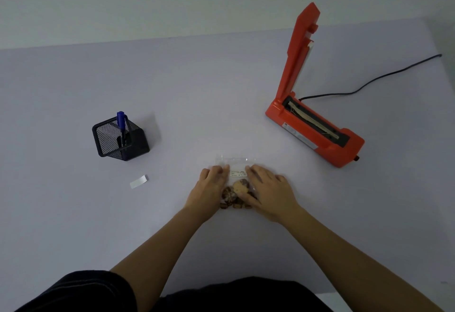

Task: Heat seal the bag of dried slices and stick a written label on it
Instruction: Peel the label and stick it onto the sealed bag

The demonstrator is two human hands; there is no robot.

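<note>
Here the clear bag (236, 183) lies flat at six o'clock of the table (73, 213), the left hand (209, 188) and right hand (268, 191) pressing it with flat, spread fingers beside the label (237, 173). It seems light, soft and slippery; the empty top edge is the best place to take it, because the slices (236, 194) inside are probably brittle

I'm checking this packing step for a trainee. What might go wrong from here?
The white written label could crease as the left hand and right hand press it onto the clear plastic bag of dried slices. The orange heat sealer, arm raised, exposes its sealing strip nearby and may be hot.
</note>
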